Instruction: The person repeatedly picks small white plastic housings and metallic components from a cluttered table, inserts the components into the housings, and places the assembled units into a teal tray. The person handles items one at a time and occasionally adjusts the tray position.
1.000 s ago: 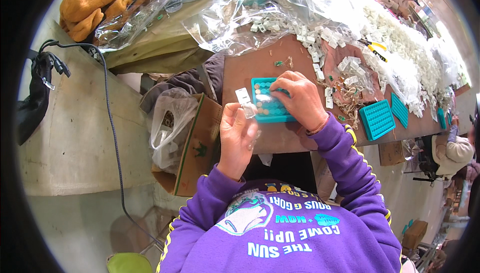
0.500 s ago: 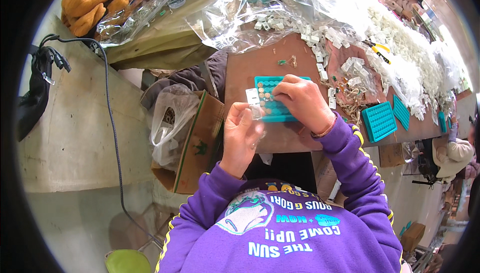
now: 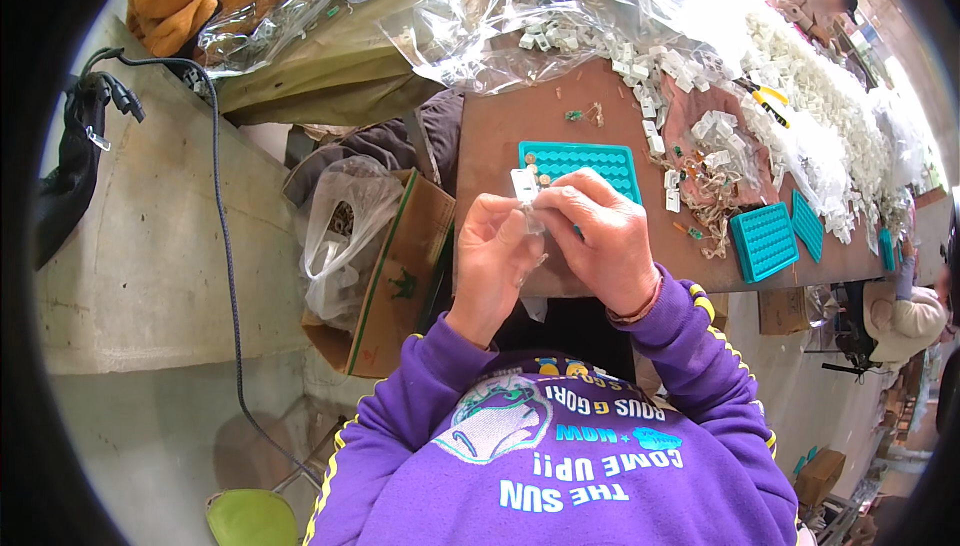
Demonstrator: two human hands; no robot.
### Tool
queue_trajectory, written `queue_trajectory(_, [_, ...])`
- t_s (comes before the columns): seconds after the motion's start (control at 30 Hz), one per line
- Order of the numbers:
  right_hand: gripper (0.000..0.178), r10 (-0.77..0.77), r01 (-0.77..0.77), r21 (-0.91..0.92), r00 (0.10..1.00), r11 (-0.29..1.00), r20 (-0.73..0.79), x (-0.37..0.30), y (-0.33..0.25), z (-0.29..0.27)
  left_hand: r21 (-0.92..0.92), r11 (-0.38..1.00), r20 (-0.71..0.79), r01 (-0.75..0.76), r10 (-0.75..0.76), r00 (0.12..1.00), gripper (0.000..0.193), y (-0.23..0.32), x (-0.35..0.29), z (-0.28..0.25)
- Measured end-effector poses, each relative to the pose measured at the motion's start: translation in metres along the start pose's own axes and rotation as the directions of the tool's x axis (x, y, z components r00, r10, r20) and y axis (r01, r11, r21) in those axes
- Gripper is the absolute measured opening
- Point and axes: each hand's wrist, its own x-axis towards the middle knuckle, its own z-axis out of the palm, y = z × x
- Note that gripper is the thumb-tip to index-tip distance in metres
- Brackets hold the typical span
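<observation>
A: What's biggest here?
B: The brown table (image 3: 520, 126), heaped with white parts (image 3: 800, 96) and clear bags (image 3: 470, 16), and beside it a cardboard box (image 3: 400, 266) (a plastic bag tucked in it).
A: And closer in?
B: A teal tray (image 3: 590, 161) lies flat just beyond the hands; two more teal trays (image 3: 765, 241) sit to the right.
A: The hands?
B: The left hand (image 3: 495, 251) and right hand (image 3: 600, 241) meet, both pinching a small white part (image 3: 524, 186) held over the tray's near-left corner.
</observation>
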Motion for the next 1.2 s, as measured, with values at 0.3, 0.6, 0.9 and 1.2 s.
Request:
queue_trajectory(0.3, [0.017, 0.02, -0.022, 0.059, 0.999, 0.998, 0.037, -0.001, -0.002, -0.011, 0.004, 1.0, 0.034, 0.01, -0.01, 0.999, 0.012, 0.002, 0.001, -0.003])
queue_trajectory(0.6, [0.013, 0.104, -0.102, 0.128, 0.994, 0.987, -0.01, 0.001, 0.0, -0.005, 0.005, 1.0, 0.041, 0.026, -0.027, 0.999, 0.013, 0.004, 0.001, -0.001])
queue_trajectory(0.9, [0.017, 0.035, -0.031, 0.082, 0.998, 0.996, -0.043, -0.004, 0.004, 0.0, -0.014, 0.998, 0.072, 0.053, -0.052, 0.996, 0.012, 0.006, 0.003, -0.002])
queue_trajectory(1.2, [0.027, -0.086, 0.08, -0.044, 0.986, 0.996, -0.144, 0.005, 0.015, 0.002, -0.091, 0.996, -0.049, -0.006, 0.002, 0.999, 0.017, 0.001, 0.002, -0.003])
